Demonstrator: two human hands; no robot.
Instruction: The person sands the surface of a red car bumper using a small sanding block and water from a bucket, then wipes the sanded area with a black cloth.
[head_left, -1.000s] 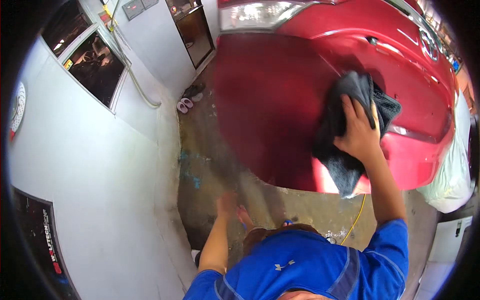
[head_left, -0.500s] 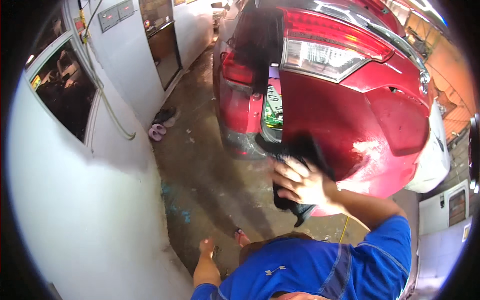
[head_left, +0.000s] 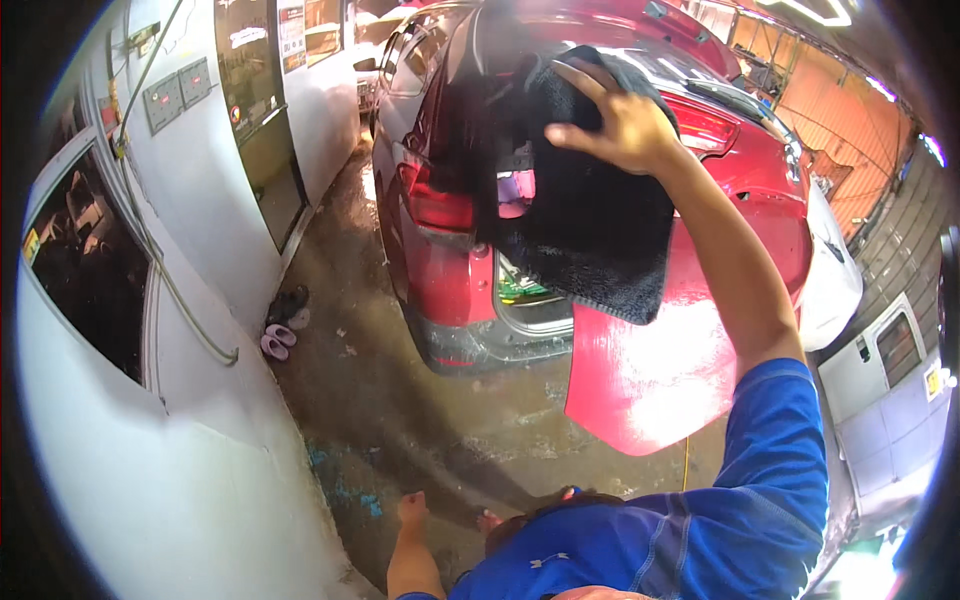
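Note:
My right hand (head_left: 620, 115) is raised high and grips a dark grey cloth (head_left: 590, 225) that hangs down in front of the rear of a red car (head_left: 450, 270). The car's red tailgate (head_left: 650, 370) stands open, wet and shiny, just below the cloth. My right arm wears a blue sleeve (head_left: 770, 470). My left hand (head_left: 412, 508) hangs low near my body, fingers loosely closed, holding nothing, above the wet concrete floor (head_left: 380, 400).
A white wall (head_left: 150, 470) with a dark window (head_left: 85, 265) runs along the left. A hose (head_left: 175, 300) hangs on it. Pink sandals (head_left: 277, 340) lie by a doorway. A white vehicle (head_left: 830, 270) stands to the right of the red car.
My right hand has lifted the cloth from low on the car's rear up to head height. The view has swung, showing the open tailgate and the car's rear left side.

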